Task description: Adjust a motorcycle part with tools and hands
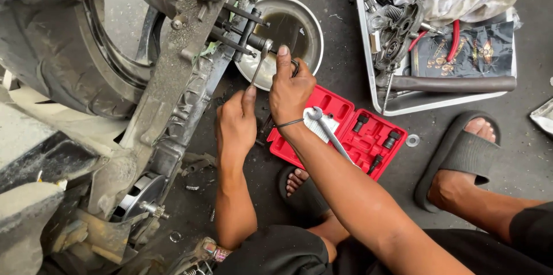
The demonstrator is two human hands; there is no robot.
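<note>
My right hand grips a metal wrench whose ring end sits on a dark bolt of a puller clamped to the dirty engine casing. My left hand is just below and to the left, with its fingers on the wrench's lower shaft. Behind the hands stands a round steel bowl with dark oil in it. A red socket case lies open under my right forearm, with a spanner resting across it.
A rear tyre fills the upper left. A white tray at the upper right holds rags, gears, pliers and a dark-handled tool. My feet in black sandals rest on the oily concrete floor. A washer lies beside the case.
</note>
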